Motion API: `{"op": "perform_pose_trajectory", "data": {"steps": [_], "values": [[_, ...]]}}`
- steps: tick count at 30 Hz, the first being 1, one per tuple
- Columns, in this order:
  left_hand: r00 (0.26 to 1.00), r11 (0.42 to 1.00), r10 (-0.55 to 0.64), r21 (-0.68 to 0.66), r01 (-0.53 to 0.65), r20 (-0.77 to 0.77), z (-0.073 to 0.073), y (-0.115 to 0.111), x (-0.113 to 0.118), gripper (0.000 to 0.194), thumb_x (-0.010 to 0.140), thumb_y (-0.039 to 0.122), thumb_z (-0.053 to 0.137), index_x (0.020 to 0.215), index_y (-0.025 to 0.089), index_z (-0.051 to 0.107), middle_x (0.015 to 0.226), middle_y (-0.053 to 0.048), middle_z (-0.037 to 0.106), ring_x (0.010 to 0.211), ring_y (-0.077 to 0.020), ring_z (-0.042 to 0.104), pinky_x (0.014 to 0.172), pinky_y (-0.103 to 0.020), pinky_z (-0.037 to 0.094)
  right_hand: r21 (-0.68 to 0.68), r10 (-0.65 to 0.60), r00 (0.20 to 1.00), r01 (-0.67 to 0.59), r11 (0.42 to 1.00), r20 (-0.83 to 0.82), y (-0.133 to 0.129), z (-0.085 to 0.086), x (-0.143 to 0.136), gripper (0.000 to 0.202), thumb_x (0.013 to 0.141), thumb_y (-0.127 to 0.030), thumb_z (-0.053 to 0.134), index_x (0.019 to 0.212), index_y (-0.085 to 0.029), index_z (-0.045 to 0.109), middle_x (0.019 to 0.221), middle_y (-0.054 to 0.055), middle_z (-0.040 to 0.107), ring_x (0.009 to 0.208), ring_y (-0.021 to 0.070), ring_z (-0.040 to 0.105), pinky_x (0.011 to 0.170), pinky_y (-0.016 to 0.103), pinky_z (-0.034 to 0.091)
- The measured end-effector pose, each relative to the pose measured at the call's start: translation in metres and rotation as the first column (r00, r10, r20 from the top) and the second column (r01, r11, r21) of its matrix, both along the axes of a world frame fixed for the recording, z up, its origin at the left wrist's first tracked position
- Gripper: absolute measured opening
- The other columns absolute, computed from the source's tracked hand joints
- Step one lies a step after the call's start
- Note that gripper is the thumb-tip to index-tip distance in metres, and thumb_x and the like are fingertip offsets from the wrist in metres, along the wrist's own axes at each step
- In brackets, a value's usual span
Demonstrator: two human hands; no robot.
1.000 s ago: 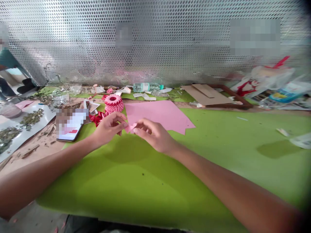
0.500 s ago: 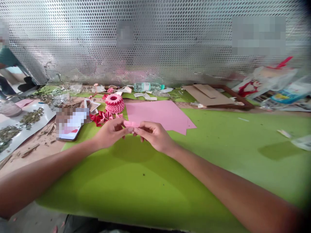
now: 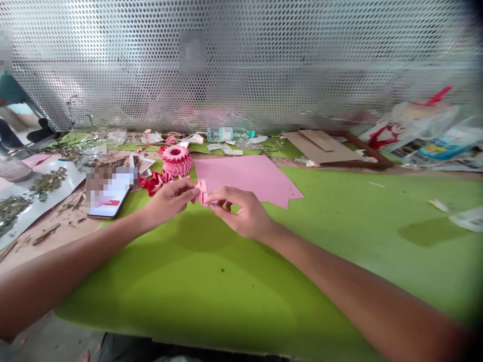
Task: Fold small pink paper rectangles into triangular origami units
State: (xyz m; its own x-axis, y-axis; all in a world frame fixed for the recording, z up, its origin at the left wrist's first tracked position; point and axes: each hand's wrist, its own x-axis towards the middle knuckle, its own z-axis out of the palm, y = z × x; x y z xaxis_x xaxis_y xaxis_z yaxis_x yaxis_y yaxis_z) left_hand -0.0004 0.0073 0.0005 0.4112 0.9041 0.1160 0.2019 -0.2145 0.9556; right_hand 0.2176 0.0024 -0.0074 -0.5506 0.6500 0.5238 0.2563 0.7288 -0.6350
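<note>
A small folded pink paper piece [image 3: 202,193] is held above the green table surface [image 3: 211,301]. My left hand [image 3: 171,202] pinches its left side between thumb and fingers. My right hand [image 3: 239,211] has thumb and index fingertip closed on its right edge. Behind my hands lie flat pink paper sheets [image 3: 241,176]. A ring-shaped stack of folded pink paper [image 3: 176,162] stands beyond my left hand, with red folded paper pieces [image 3: 153,183] just in front of it.
A phone [image 3: 113,193] lies left, near dried plant bits on white sheeting [image 3: 71,188]. At the back are a plastic bottle [image 3: 228,134], cardboard in a brown frame [image 3: 320,151], and plastic bags [image 3: 437,136] at right. A person's arm [image 3: 11,90] shows far left.
The pink piece has turned from a flat, sideways strip to a more upright folded shape. My hands have moved slightly apart, and my right hand's grip has shifted to its edge.
</note>
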Motion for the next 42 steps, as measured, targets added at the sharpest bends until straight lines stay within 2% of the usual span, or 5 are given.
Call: {"op": "perform_pose_trajectory", "data": {"steps": [8,19,33,38,42], "values": [[0.981,0.984,-0.072,-0.148,0.1,0.183,-0.005,0.003,-0.001,0.031,0.091,0.046,0.063,0.082,0.016,0.058,0.069,0.002,0.054,0.053,-0.0065,0.046,0.052,-0.02,0.036,0.081,0.0,0.999,0.003,0.997,-0.043,0.004,-0.003,-0.001,0.01,0.094,-0.024,0.063,0.098,-0.022,0.073,0.094,0.005,0.076,0.073,0.0148,0.068,0.063,0.027,0.053],[0.912,0.92,-0.136,-0.292,0.262,0.387,-0.006,0.0,-0.002,0.027,0.088,0.039,0.069,0.08,0.016,0.057,0.075,0.0,0.057,0.061,-0.0087,0.054,0.058,-0.021,0.043,-0.143,-0.064,0.995,0.052,0.988,-0.079,0.003,-0.006,-0.004,0.016,0.091,-0.035,0.068,0.099,-0.022,0.07,0.084,0.002,0.073,0.065,0.0128,0.063,0.059,0.025,0.05],[0.957,0.953,-0.198,-0.185,0.238,0.211,-0.006,-0.003,0.002,0.043,0.087,0.058,0.066,0.082,0.016,0.057,0.07,0.002,0.055,0.058,-0.0087,0.054,0.057,-0.022,0.045,-0.641,0.008,0.98,-0.137,0.755,-0.201,0.004,-0.011,-0.012,0.037,0.081,-0.051,0.074,0.093,-0.018,0.063,0.078,0.001,0.066,0.068,0.0132,0.063,0.057,0.025,0.051],[0.98,0.973,-0.152,-0.154,0.171,0.127,-0.003,-0.006,0.006,0.041,0.089,0.053,0.065,0.107,0.018,0.055,0.072,0.003,0.056,0.056,-0.0087,0.053,0.054,-0.022,0.045,-0.662,0.012,0.98,-0.143,0.736,-0.198,0.006,-0.009,-0.012,0.042,0.081,-0.058,0.071,0.083,-0.017,0.063,0.066,-0.001,0.064,0.055,0.0104,0.058,0.052,0.024,0.047],[0.98,0.963,-0.2,-0.183,0.199,0.016,-0.005,-0.007,0.006,0.044,0.093,0.06,0.054,0.093,0.016,0.056,0.068,0.002,0.054,0.053,-0.0087,0.052,0.051,-0.022,0.044,-0.626,0.005,0.981,-0.127,0.769,-0.193,0.005,-0.01,-0.012,0.043,0.083,-0.06,0.068,0.079,-0.017,0.063,0.066,0.0,0.065,0.055,0.0105,0.057,0.054,0.024,0.048]]}}
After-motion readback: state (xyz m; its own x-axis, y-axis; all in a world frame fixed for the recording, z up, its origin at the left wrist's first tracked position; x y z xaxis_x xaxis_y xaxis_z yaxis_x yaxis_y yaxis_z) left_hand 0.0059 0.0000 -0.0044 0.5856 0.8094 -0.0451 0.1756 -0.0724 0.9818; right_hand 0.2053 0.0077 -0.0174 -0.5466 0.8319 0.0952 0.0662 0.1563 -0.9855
